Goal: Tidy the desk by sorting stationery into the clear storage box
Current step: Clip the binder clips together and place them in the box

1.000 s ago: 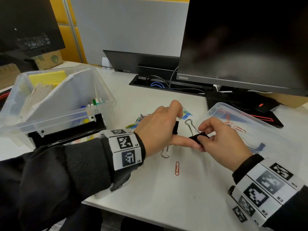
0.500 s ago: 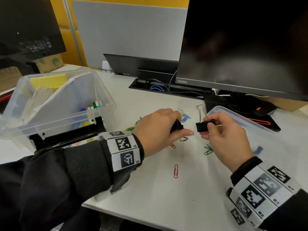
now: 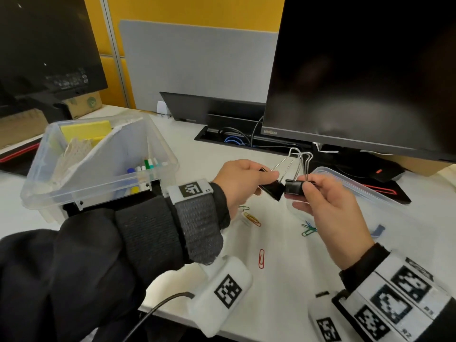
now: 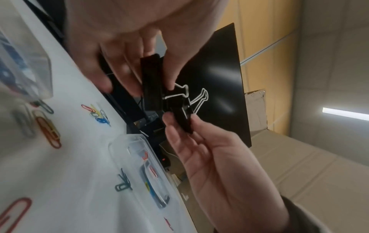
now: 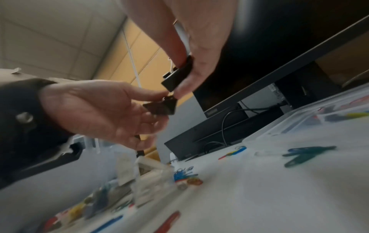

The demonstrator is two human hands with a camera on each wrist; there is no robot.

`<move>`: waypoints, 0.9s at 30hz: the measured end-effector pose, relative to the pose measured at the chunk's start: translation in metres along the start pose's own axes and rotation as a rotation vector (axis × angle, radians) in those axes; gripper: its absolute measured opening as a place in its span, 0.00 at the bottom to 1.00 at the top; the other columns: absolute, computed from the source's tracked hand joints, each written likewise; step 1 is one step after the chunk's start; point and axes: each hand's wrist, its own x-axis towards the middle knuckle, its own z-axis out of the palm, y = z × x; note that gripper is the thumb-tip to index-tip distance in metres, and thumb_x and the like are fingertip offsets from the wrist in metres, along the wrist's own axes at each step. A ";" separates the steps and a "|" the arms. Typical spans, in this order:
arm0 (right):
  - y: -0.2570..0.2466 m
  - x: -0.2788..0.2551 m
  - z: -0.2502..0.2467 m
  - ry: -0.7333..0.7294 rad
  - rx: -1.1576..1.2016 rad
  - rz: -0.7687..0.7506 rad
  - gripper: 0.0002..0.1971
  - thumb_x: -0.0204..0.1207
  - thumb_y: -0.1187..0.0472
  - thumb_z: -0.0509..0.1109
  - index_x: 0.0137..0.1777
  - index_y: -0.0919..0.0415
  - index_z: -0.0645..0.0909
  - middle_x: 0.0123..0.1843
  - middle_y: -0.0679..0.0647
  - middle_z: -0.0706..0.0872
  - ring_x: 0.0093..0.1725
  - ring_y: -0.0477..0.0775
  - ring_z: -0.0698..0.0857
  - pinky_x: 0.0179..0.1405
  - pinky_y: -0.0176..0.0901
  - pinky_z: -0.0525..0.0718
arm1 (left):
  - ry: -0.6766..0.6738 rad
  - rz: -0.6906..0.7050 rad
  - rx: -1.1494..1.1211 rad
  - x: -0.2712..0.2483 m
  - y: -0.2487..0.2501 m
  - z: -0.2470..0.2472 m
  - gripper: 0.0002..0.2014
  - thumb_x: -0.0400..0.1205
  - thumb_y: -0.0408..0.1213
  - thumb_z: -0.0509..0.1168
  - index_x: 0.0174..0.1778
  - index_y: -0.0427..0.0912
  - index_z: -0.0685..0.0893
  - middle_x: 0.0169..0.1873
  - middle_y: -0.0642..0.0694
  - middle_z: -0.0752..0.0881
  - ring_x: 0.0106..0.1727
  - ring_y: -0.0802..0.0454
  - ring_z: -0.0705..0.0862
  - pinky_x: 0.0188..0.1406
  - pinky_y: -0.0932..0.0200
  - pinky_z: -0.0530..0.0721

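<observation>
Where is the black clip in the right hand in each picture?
Head: just right of centre, right hand's clip.
Left wrist: centre, the lower clip, pinched from below.
Right wrist: upper middle, clip under the fingers.
Shared landmark: the other clip, nearly touching it.

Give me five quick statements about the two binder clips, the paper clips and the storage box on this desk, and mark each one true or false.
1. Each hand holds a black binder clip: the left hand holds the left binder clip, the right hand holds the right binder clip. True.
2. Both binder clips lie flat on the desk. False: they are held up above it.
3. A red paper clip lies on the desk nearer the person than the hands. True.
4. The clear storage box stands to the right of the monitor. False: it is on the left side of the desk.
5. The clear storage box has nothing in it. False: yellow sticky notes and markers show inside.
</observation>
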 end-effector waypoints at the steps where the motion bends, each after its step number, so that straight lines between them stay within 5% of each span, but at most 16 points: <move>1: 0.001 -0.002 0.002 0.006 0.003 0.013 0.09 0.81 0.68 0.58 0.48 0.57 0.79 0.46 0.50 0.84 0.46 0.46 0.86 0.43 0.34 0.86 | 0.015 0.019 -0.008 -0.001 -0.001 0.000 0.08 0.76 0.40 0.72 0.48 0.45 0.85 0.37 0.52 0.84 0.35 0.58 0.77 0.33 0.65 0.72; 3: 0.002 -0.007 0.007 0.007 0.049 0.062 0.10 0.81 0.68 0.59 0.46 0.55 0.79 0.45 0.48 0.84 0.48 0.47 0.83 0.50 0.39 0.83 | 0.012 0.036 -0.040 -0.002 -0.003 0.002 0.07 0.75 0.39 0.73 0.47 0.45 0.85 0.38 0.51 0.84 0.35 0.58 0.76 0.31 0.65 0.71; 6: -0.001 -0.011 0.011 -0.012 0.105 0.102 0.11 0.80 0.68 0.60 0.43 0.54 0.80 0.46 0.51 0.83 0.46 0.44 0.83 0.53 0.43 0.83 | -0.054 -0.007 -0.159 -0.005 -0.007 0.006 0.03 0.79 0.32 0.68 0.46 0.41 0.81 0.43 0.43 0.84 0.39 0.53 0.81 0.37 0.64 0.83; 11: -0.010 -0.011 0.009 -0.075 0.123 0.090 0.09 0.80 0.66 0.61 0.45 0.52 0.79 0.54 0.57 0.84 0.52 0.52 0.84 0.52 0.46 0.83 | -0.184 -0.024 -0.322 -0.013 -0.009 0.008 0.05 0.84 0.25 0.56 0.51 0.38 0.75 0.44 0.40 0.82 0.44 0.46 0.84 0.48 0.60 0.86; 14: -0.014 -0.015 0.005 -0.161 0.173 0.150 0.08 0.78 0.69 0.63 0.48 0.54 0.77 0.53 0.61 0.86 0.52 0.58 0.87 0.48 0.45 0.88 | -0.227 -0.008 -0.328 -0.018 -0.007 0.001 0.08 0.86 0.30 0.53 0.56 0.37 0.77 0.49 0.38 0.81 0.49 0.45 0.82 0.54 0.56 0.83; 17: -0.012 -0.020 0.003 -0.166 0.103 0.140 0.14 0.74 0.71 0.68 0.51 0.52 0.74 0.52 0.61 0.87 0.46 0.55 0.88 0.44 0.38 0.85 | -0.267 0.023 -0.125 -0.025 -0.005 -0.004 0.18 0.87 0.46 0.50 0.62 0.40 0.79 0.54 0.41 0.83 0.51 0.48 0.82 0.44 0.59 0.83; 19: -0.011 -0.023 0.005 -0.158 0.089 0.142 0.15 0.73 0.71 0.69 0.53 0.53 0.72 0.50 0.61 0.89 0.45 0.55 0.88 0.47 0.42 0.81 | -0.247 0.114 0.134 -0.029 -0.002 -0.005 0.19 0.85 0.52 0.53 0.60 0.44 0.81 0.49 0.48 0.84 0.46 0.53 0.81 0.40 0.62 0.79; 21: -0.010 -0.024 0.007 -0.166 0.107 0.149 0.16 0.74 0.72 0.68 0.58 0.57 0.72 0.49 0.61 0.89 0.45 0.55 0.90 0.51 0.43 0.84 | -0.171 0.257 0.373 -0.028 -0.002 -0.007 0.16 0.81 0.53 0.60 0.56 0.47 0.82 0.45 0.53 0.83 0.38 0.60 0.79 0.39 0.65 0.77; 24: -0.015 -0.025 0.006 -0.180 0.085 0.126 0.16 0.74 0.74 0.67 0.58 0.60 0.73 0.46 0.59 0.88 0.32 0.41 0.89 0.30 0.22 0.80 | -0.092 0.351 0.549 -0.025 0.005 -0.016 0.12 0.76 0.49 0.69 0.53 0.50 0.85 0.42 0.58 0.83 0.29 0.65 0.75 0.32 0.71 0.71; 27: -0.018 -0.027 0.003 -0.213 0.024 0.115 0.15 0.73 0.74 0.68 0.55 0.58 0.73 0.46 0.57 0.87 0.28 0.38 0.87 0.25 0.20 0.77 | -0.118 0.367 0.547 -0.023 0.017 -0.021 0.14 0.70 0.45 0.76 0.51 0.53 0.85 0.36 0.59 0.82 0.26 0.68 0.76 0.31 0.72 0.71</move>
